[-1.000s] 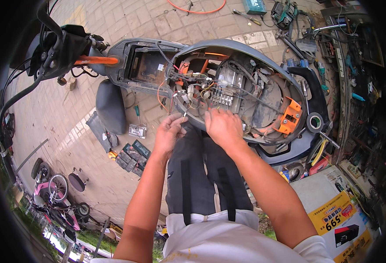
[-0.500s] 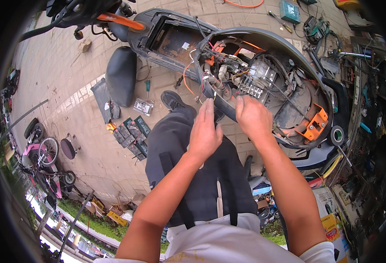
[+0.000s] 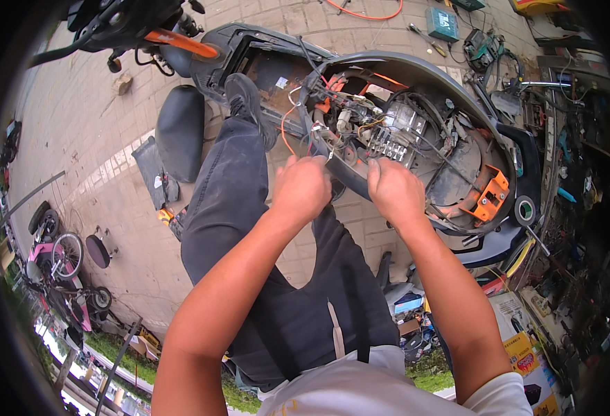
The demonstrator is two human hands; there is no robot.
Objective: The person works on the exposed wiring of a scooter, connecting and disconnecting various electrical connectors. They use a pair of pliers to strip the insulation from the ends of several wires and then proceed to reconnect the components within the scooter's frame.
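A partly stripped scooter lies ahead of me, its grey body shell (image 3: 416,59) open over bare wiring and a finned metal unit (image 3: 396,132). My left hand (image 3: 303,186) is closed at the near left end of the shell, beside an orange wire (image 3: 285,132); what its fingers hold is hidden. My right hand (image 3: 396,188) is curled over the near rim (image 3: 350,175) of the shell, thumb on top. An orange bracket (image 3: 488,194) sits inside the shell, right of that hand. My shoe (image 3: 246,100) is up against the footboard (image 3: 267,62).
A black seat (image 3: 181,132) rests on the paving at left, beside a flat dark panel (image 3: 154,170). A round stool (image 3: 97,251) and a pink bike (image 3: 59,267) stand farther left. Tools and parts crowd the right side; a green box (image 3: 443,24) sits at the back.
My left hand has moved forward and left, its straight fingers now curled closed. My leg has swung up left, bringing the shoe to the footboard. My right hand stays at the rim.
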